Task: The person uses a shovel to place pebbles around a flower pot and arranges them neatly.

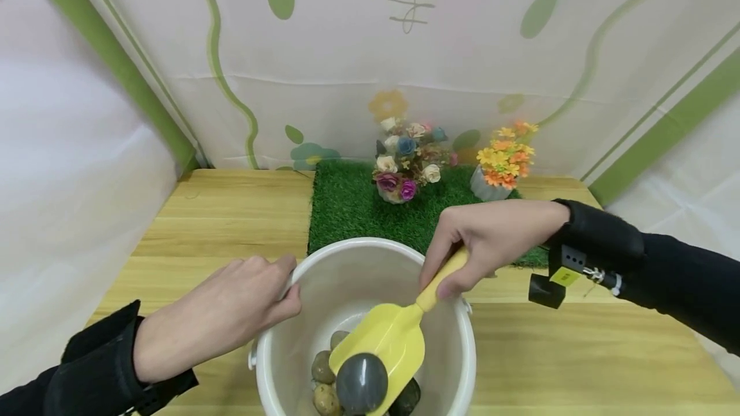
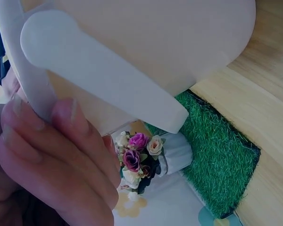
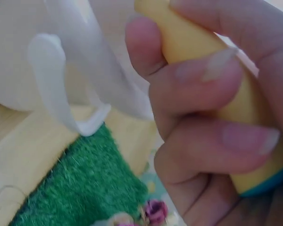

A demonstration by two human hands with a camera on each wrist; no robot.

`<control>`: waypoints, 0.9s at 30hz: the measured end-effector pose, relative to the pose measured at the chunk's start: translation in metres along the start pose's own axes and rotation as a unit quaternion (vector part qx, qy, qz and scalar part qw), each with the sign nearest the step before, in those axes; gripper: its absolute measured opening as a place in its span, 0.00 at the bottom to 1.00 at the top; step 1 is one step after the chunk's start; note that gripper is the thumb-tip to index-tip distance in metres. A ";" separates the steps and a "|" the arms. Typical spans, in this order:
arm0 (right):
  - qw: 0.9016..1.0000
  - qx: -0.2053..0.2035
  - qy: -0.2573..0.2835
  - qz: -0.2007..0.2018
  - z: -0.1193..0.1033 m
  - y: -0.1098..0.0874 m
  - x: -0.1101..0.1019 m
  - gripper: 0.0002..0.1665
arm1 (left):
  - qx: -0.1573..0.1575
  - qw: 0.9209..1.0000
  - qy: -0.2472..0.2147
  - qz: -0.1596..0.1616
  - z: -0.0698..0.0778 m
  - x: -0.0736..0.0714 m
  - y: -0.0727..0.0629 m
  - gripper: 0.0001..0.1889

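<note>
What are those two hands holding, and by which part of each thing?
The right hand grips the yellow shovel by its handle; the left hand holds the white bucket by its rim.

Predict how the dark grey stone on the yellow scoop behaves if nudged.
The dark grey stone would probably roll, being rounded. Its shiny surface may be slippery. Lying near the front edge of the yellow scoop, it could drop off.
</note>
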State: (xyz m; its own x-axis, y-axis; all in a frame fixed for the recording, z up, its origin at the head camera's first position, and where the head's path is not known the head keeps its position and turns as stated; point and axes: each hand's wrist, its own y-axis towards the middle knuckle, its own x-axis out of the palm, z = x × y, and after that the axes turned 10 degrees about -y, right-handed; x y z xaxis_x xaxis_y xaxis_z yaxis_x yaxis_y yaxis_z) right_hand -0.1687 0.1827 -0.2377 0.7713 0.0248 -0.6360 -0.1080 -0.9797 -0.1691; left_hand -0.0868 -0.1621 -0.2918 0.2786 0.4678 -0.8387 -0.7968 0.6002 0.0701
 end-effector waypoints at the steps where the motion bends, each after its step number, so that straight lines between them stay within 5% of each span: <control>1: 1.000 0.005 -0.003 0.011 0.000 -0.004 -0.001 0.15 | 0.000 1.000 0.001 0.000 0.000 0.000 0.000 0.10; 14: 0.989 0.057 -0.027 0.134 0.018 -0.078 -0.002 0.21 | -0.003 1.000 0.014 0.007 0.000 -0.002 0.002 0.12; 27: 0.960 0.134 -0.052 0.240 0.052 -0.149 0.007 0.22 | -0.004 1.000 0.009 0.002 0.000 -0.002 0.002 0.11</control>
State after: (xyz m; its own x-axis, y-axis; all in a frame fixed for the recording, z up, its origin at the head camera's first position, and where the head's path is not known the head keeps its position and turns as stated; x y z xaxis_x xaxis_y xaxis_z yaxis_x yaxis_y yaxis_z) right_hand -0.1805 0.3389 -0.2561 0.5275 -0.3828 -0.7584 -0.6032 -0.7974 -0.0171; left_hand -0.0889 -0.1622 -0.2904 0.2660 0.4575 -0.8485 -0.8017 0.5937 0.0688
